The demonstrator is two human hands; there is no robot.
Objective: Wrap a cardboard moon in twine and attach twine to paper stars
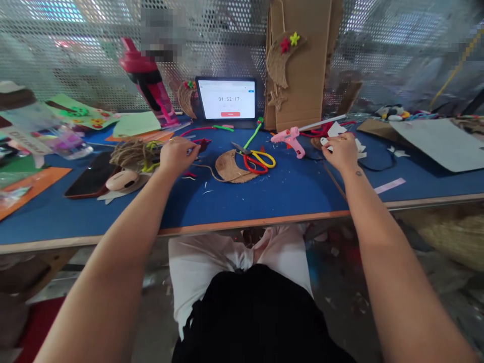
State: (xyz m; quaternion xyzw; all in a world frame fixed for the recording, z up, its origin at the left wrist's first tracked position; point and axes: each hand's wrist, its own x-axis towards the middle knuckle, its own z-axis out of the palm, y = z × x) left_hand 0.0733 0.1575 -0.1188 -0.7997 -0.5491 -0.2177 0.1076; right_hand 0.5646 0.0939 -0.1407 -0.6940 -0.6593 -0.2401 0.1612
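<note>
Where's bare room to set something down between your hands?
Blue tabletop is bare between the left hand and right hand, bordered by the jute crescent, scissors and front edge. Crowded: twine and phone leftward, glue gun rightward.

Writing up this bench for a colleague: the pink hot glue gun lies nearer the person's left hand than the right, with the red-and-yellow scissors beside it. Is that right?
Not quite: the head view shows the pink hot glue gun nearer the right hand, not the left hand. The red-and-yellow scissors are beside it, as you said.
</note>
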